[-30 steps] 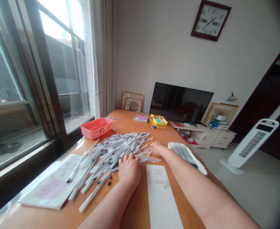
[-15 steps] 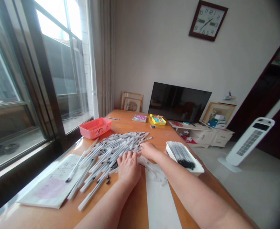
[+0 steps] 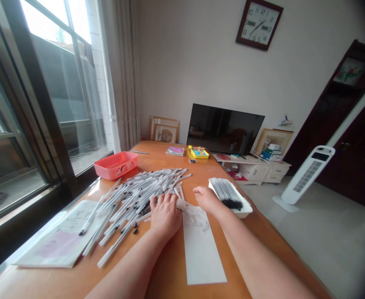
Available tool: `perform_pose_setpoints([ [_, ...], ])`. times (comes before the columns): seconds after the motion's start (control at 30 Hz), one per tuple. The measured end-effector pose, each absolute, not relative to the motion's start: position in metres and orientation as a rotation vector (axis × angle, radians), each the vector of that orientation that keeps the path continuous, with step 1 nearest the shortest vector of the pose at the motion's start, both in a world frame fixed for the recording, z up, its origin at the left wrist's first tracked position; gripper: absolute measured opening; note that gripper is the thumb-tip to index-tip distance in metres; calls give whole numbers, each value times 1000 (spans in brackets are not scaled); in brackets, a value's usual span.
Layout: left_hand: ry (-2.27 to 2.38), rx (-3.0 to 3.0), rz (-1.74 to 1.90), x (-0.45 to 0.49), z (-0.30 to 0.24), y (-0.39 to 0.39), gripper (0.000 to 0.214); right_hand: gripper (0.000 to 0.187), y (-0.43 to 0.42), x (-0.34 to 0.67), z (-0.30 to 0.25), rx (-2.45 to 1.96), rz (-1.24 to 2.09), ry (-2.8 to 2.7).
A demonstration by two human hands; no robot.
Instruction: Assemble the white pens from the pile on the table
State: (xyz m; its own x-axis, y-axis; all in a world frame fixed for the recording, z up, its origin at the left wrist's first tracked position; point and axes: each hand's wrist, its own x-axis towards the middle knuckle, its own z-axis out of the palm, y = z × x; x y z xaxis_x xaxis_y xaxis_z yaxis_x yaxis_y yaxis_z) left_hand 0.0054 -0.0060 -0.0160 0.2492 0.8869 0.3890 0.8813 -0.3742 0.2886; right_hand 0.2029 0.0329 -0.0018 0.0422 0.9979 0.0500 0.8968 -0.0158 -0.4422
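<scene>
My left hand (image 3: 165, 214) lies palm down at the near right edge of a loose pile of clear-barrelled pens (image 3: 139, 191). Its fingers are curled under, and what they hold, if anything, is hidden. To the right, my right hand (image 3: 206, 198) is closed above the table, beside a white tray (image 3: 247, 207) with a row of dark-tipped clear pens (image 3: 227, 191). Nothing I can name shows in its fingers. Crumpled clear plastic (image 3: 190, 209) lies between the hands, on the far end of a white paper strip (image 3: 204, 253).
A pink basket (image 3: 117, 166) stands behind the pile at left. A printed paper booklet (image 3: 58, 241) lies under some pens. Small black caps (image 3: 135, 228) lie near the pile. Farther back are a yellow box (image 3: 199, 153), a colourful booklet (image 3: 174, 151) and a single pen (image 3: 141, 152).
My right hand has moved from the pile's right edge rightward toward the white tray, staying closed. My left hand has stayed at the pile. The whole view has shifted slightly.
</scene>
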Motion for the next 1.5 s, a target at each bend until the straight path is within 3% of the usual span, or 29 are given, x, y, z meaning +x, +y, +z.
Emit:
perform_pose_setpoints([
  [0.27, 1486, 2655, 748, 3, -19, -6, 36, 35, -22, 219, -15, -2063, 271, -1786],
  [0.9, 1784, 2549, 775, 1, -23, 6, 38, 13, -20, 209, -30, -2089, 204, -1751],
  [1.03, 1749, 2598, 827, 6, -16, 1, 28, 12, -22, 213, -29, -2032, 203, -1721],
  [1.13, 1676, 2656, 794, 9, -15, -1, 20, 13, -23, 215, -28, -1984, 231, -1699],
  [1.5, 1577, 2733, 767, 5, -28, 7, 25, 17, -20, 226, -23, -1597, 576, -1290],
])
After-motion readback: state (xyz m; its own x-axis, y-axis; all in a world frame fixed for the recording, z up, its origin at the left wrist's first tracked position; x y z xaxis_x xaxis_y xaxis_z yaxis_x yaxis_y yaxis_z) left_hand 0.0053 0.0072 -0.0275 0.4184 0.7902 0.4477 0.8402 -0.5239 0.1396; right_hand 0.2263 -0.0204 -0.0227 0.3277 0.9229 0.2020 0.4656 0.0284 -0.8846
